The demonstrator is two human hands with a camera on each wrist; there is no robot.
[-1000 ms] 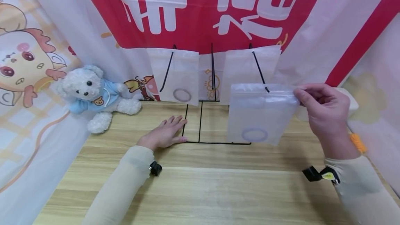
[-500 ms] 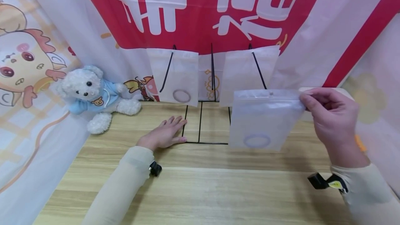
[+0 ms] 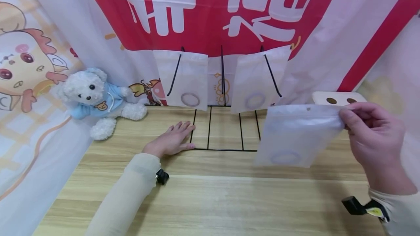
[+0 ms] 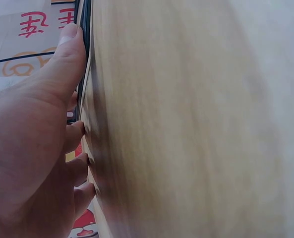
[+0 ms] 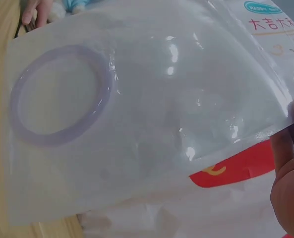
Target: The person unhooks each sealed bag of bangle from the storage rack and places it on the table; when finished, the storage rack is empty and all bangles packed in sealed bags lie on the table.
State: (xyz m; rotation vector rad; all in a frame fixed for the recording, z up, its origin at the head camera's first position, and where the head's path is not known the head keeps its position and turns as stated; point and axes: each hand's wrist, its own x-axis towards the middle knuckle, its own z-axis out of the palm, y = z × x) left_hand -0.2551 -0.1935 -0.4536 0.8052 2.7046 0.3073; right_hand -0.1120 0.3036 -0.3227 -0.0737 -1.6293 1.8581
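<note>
Between thumb and fingers, my right hand (image 3: pixel 377 137) pinches the upper right corner of a clear zip bag (image 3: pixel 298 130). A pale purple ring, perhaps a bangle (image 5: pixel 62 96), lies inside it. The bag hangs in the air, apart from the hooks. My left hand (image 3: pixel 170 139) rests flat with spread fingers on the table, touching the left side of the black wire rack (image 3: pixel 226 150). Two similar bags hang on the rack's hooks: a left bag (image 3: pixel 185 75) with a greyish ring and a right bag (image 3: pixel 259 79) with a pale ring. The middle hook (image 3: pixel 223 72) carries nothing.
A white teddy bear (image 3: pixel 95 97) in a blue hoodie sits at the back left. Behind my right hand stands a white object with dark round spots (image 3: pixel 338 98). Printed cloth (image 3: pixel 210 10) hangs behind the rack, over the wooden table (image 3: pixel 210 199).
The bag in my right hand has come off the right hook and moved right, down and toward me. The bag behind it now shows its ring. My left hand has stayed put.
</note>
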